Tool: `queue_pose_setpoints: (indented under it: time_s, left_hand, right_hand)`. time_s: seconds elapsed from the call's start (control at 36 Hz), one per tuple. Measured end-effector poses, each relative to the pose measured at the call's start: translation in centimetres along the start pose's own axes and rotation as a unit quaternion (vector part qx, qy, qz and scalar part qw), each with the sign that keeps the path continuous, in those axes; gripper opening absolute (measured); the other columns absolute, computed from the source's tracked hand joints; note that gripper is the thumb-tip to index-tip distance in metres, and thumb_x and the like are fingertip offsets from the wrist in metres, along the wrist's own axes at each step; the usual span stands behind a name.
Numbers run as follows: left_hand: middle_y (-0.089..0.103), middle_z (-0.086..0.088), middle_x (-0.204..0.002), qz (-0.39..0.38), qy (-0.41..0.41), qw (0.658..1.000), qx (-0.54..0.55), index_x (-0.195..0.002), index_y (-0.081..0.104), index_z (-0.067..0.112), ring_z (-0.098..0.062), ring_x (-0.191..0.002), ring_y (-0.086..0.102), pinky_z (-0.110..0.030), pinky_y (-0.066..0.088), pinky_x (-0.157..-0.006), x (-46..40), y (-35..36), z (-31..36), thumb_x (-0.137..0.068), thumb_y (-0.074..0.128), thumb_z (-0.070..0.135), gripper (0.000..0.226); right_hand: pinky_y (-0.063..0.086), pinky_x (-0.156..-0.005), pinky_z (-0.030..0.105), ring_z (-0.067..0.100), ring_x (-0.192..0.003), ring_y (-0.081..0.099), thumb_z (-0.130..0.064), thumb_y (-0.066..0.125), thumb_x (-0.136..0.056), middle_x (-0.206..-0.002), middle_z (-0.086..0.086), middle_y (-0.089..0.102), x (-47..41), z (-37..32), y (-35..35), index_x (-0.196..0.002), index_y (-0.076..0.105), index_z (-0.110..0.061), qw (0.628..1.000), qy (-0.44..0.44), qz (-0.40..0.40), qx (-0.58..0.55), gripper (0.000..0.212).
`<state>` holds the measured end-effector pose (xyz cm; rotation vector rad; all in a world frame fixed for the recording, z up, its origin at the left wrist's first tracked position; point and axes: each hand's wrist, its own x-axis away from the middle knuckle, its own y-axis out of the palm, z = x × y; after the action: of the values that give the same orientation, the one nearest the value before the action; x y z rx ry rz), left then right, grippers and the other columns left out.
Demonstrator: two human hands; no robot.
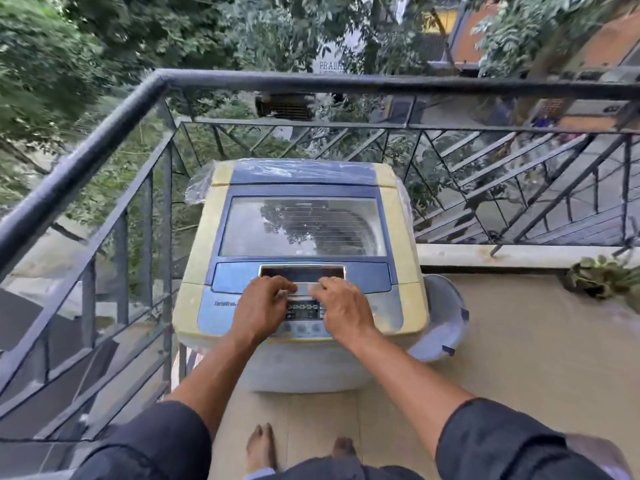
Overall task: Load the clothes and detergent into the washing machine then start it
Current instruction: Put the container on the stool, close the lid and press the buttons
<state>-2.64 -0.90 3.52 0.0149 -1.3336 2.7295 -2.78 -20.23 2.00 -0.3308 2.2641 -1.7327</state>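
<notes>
Both your left hand (260,304) and right hand (341,304) have fingers curled at the front edge of the lid (303,226), right above the buttons (304,311) on the washing machine (301,258). Can't tell if they're actually gripping. Lift unevenly and it may slip and slam. No clothes or detergent in sight.

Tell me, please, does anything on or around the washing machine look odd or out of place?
Only one thing: clear plastic wrap still covers the back of the washing machine and bulges loosely at its rear corners. Nothing looks spilled or broken.
</notes>
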Motion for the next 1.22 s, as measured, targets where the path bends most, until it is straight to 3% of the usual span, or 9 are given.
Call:
queue_pose_setpoints:
  time_s: [0.14,0.31,0.44,0.58,0.67,0.75,1.0,1.11,1.22]
  left_hand:
    - [0.078,0.01,-0.106,0.012,0.052,0.999,-0.008,-0.107,0.083,0.023,-0.025,-0.093,0.067,-0.041,0.054,-0.09,-0.3,-0.3,-0.9,-0.096,0.066,0.011,0.023]
    - [0.074,0.002,-0.124,0.005,0.098,0.995,0.025,-0.116,0.082,0.018,-0.024,-0.116,0.065,-0.043,0.047,-0.104,0.1,0.2,-2.2,-0.097,0.065,0.019,0.025]
    - [0.055,-0.005,-0.156,-0.05,0.081,0.995,0.044,-0.134,0.073,0.019,-0.025,-0.151,0.041,-0.045,0.02,-0.129,0.6,-0.1,-2.8,-0.108,0.057,0.017,0.031]
    - [0.065,0.002,-0.146,-0.051,0.033,0.988,0.142,-0.121,0.079,0.019,-0.018,-0.147,0.047,-0.042,0.024,-0.128,0.5,-0.8,-2.4,-0.111,0.05,0.036,0.035]
    - [0.077,0.01,-0.121,-0.044,0.021,0.968,0.246,-0.115,0.08,0.021,-0.009,-0.122,0.067,-0.045,0.047,-0.114,0.2,-1.6,-2.3,-0.105,0.04,0.061,0.058]
    - [0.081,0.009,-0.113,-0.097,0.021,0.94,0.326,-0.115,0.082,0.024,-0.008,-0.112,0.074,-0.043,0.053,-0.108,-0.7,-1.9,-1.9,-0.103,0.032,0.067,0.067]
    - [0.08,-0.007,-0.118,-0.265,0.077,0.885,0.374,-0.115,0.081,0.009,-0.024,-0.12,0.073,-0.045,0.047,-0.115,-3.2,-1.2,-0.6,-0.108,0.02,0.055,0.077]
    - [0.078,-0.007,-0.124,-0.322,0.084,0.863,0.381,-0.121,0.078,0.006,-0.022,-0.124,0.071,-0.038,0.049,-0.114,-3.5,-0.8,-0.2,-0.105,0.021,0.06,0.08]
    - [0.076,-0.007,-0.129,-0.328,0.097,0.86,0.378,-0.128,0.074,0.005,-0.021,-0.127,0.069,-0.034,0.049,-0.114,-3.6,-0.2,-0.4,-0.106,0.021,0.051,0.074]
  right_hand:
    - [0.033,-0.119,0.041,0.032,-0.142,0.046,0.001,0.051,-0.083,-0.151,0.01,0.053,0.1,-1.1,1.2,-0.134,0.062,-0.021,0.998,0.057,-0.03,-0.02,0.057]
    - [0.028,-0.124,0.041,0.03,-0.147,0.042,0.006,0.057,-0.075,-0.154,0.009,0.051,0.3,-1.2,1.2,-0.14,0.063,-0.023,0.993,0.092,-0.025,-0.072,0.071]
    - [0.022,-0.127,0.04,0.028,-0.15,0.037,0.013,0.051,-0.079,-0.156,0.009,0.049,0.6,-1.6,1.3,-0.141,0.062,-0.02,0.987,0.108,-0.007,-0.119,0.072]
    - [0.017,-0.128,0.035,0.02,-0.154,0.028,0.0,0.052,-0.094,-0.162,0.003,0.04,0.8,-1.3,0.5,-0.145,0.059,-0.022,0.98,0.121,-0.033,-0.156,0.056]
    - [0.036,-0.119,0.038,0.019,-0.139,0.044,-0.006,0.056,-0.095,-0.147,0.0,0.057,1.5,-1.1,-0.1,-0.13,0.07,-0.021,0.971,0.164,0.005,-0.172,0.041]
    - [0.045,-0.106,0.033,0.019,-0.12,0.054,-0.007,0.058,-0.093,-0.127,-0.002,0.065,2.6,-0.9,-0.6,-0.12,0.075,-0.021,0.965,0.2,0.058,-0.158,0.035]
    - [0.054,-0.078,0.035,0.022,-0.095,0.066,-0.016,0.056,-0.097,-0.109,0.0,0.066,5.7,0.1,-1.2,-0.124,0.071,-0.024,0.957,0.263,0.079,-0.096,0.032]
    - [0.056,-0.071,0.039,0.028,-0.092,0.068,-0.021,0.055,-0.094,-0.099,0.0,0.072,7.3,0.9,-1.0,-0.137,0.059,-0.034,0.949,0.308,0.027,-0.059,0.045]
    - [0.054,-0.064,0.038,0.026,-0.072,0.062,-0.019,0.054,-0.089,-0.076,-0.003,0.066,8.6,1.4,-0.7,-0.147,0.046,-0.039,0.939,0.34,0.002,-0.058,0.062]
